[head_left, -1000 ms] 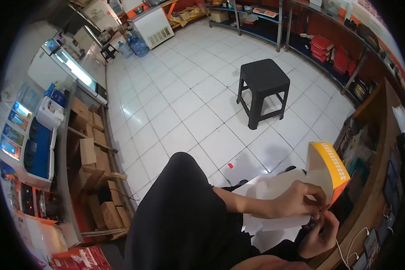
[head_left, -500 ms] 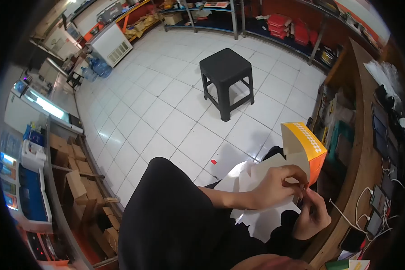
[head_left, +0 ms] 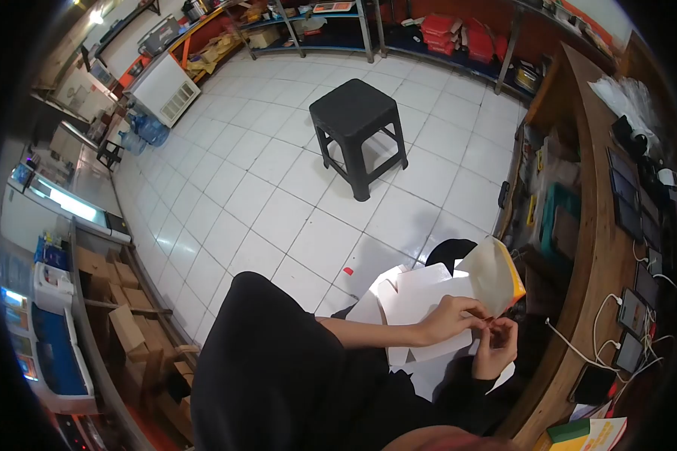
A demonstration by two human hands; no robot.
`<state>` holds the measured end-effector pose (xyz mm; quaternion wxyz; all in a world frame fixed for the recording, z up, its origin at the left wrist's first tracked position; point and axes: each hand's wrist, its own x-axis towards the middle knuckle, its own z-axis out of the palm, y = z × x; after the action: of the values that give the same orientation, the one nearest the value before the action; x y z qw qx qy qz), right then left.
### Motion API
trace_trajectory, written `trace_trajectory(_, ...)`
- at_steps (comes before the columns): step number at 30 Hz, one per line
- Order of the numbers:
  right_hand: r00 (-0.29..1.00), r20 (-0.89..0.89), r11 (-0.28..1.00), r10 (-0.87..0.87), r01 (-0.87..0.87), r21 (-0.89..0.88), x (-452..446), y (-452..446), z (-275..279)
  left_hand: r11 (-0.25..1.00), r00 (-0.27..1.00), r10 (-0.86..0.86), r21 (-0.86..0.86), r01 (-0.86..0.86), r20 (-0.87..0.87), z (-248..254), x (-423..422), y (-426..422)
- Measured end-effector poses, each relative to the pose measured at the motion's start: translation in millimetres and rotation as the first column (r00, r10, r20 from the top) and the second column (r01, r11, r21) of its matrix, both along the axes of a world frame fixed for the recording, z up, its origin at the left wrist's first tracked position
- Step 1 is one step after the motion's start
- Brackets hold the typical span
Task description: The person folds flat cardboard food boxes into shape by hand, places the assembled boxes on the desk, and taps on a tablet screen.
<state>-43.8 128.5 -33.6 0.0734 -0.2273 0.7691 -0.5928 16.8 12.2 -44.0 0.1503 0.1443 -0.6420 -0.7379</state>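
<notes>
An unfolded cardboard box, white inside (head_left: 421, 301), lies over my lap, and its curved flap with a yellow and orange outer face (head_left: 517, 279) stands up at the right. My left hand (head_left: 456, 319) reaches in over the white card, its fingers pinched at the flap's lower edge. Close against it, my right hand (head_left: 496, 349) has thumb and fingers pressed together. The fingertips of both hands meet; whatever is between them is too small to make out.
A black stool (head_left: 357, 128) stands on the tiled floor (head_left: 278, 218). Along the right runs a wooden counter (head_left: 587, 248) with phones and white cables (head_left: 598, 338). Cardboard boxes (head_left: 132, 331) fill a shelf at the left. Red packages (head_left: 440, 34) sit on the far shelf.
The view has turned, so the stool and floor appear farther left. The box flap has tilted down and shows more of its inner side. Both hands remain together, fingertips pinched.
</notes>
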Motion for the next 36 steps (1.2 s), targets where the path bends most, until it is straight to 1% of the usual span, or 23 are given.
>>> trace_trajectory(3,0.999,0.023,0.998,-0.041,0.040,0.057,-1,6,-20,1.000,1.000,0.006,0.002,-0.006,0.006,-12,-3,3)
trace_trajectory(4,0.991,0.107,0.996,-0.077,0.082,-0.042,0,6,-29,1.000,1.000,0.008,-0.001,-0.008,0.012,-14,-3,2)
trace_trajectory(7,0.989,0.071,0.986,-0.131,0.122,0.116,3,7,-29,1.000,0.999,-0.005,-0.010,0.006,0.048,-23,-3,1)
trace_trajectory(11,0.975,0.200,0.992,-0.100,0.112,-0.051,2,12,-35,0.997,0.995,-0.077,0.035,0.075,0.067,-29,-3,-6)
trace_trajectory(13,0.967,0.239,0.989,-0.083,0.109,-0.101,3,12,-36,0.997,0.998,-0.058,-0.047,0.059,0.030,-27,-3,-4)
trace_trajectory(14,0.968,0.235,0.987,-0.085,0.115,-0.113,3,11,-36,0.995,0.999,-0.048,-0.089,0.048,0.010,-26,-2,-2)
trace_trajectory(16,0.969,0.228,0.983,-0.090,0.123,-0.136,4,10,-35,0.961,0.997,-0.012,-0.275,-0.009,-0.076,-29,-1,2)
trace_trajectory(17,0.977,0.189,0.990,-0.096,0.114,-0.087,4,10,-35,0.931,0.993,-0.001,-0.361,-0.043,-0.120,-30,-1,4)
trace_trajectory(19,0.989,0.107,0.995,-0.103,0.103,0.012,5,11,-35,0.918,0.996,0.015,-0.393,-0.049,-0.089,-33,-3,8)
trace_trajectory(22,0.996,-0.064,0.995,-0.067,0.072,0.074,5,11,-36,0.903,0.997,0.041,-0.425,-0.064,-0.063,-37,-6,13)
trace_trajectory(23,0.995,-0.082,0.994,-0.050,0.057,0.091,5,10,-36,0.899,0.997,0.048,-0.433,-0.069,-0.060,-36,-6,14)
trace_trajectory(25,0.993,-0.120,0.991,-0.016,0.031,0.128,6,7,-33,0.931,1.000,0.019,-0.366,-0.021,-0.010,-33,-6,11)
trace_trajectory(26,0.995,-0.096,0.989,-0.036,0.049,0.142,7,5,-30,0.943,1.000,0.002,-0.333,0.002,0.014,-30,-6,6)
trace_trajectory(29,0.997,-0.006,0.996,-0.080,0.081,0.038,7,7,-36,0.955,0.989,-0.148,-0.263,0.137,-0.023,-23,-3,-9)
trace_trajectory(32,0.986,0.149,0.993,-0.072,0.084,-0.077,6,8,-31,0.976,0.984,-0.179,-0.127,0.177,-0.006,-19,-1,-12)
trace_trajectory(35,0.975,0.199,0.979,-0.101,0.133,-0.152,7,9,-32,0.985,0.983,-0.175,-0.006,0.175,0.049,-18,0,-13)
trace_trajectory(36,0.978,0.192,0.986,-0.085,0.111,-0.127,7,10,-33,0.985,0.983,-0.170,0.033,0.168,0.073,-19,0,-13)
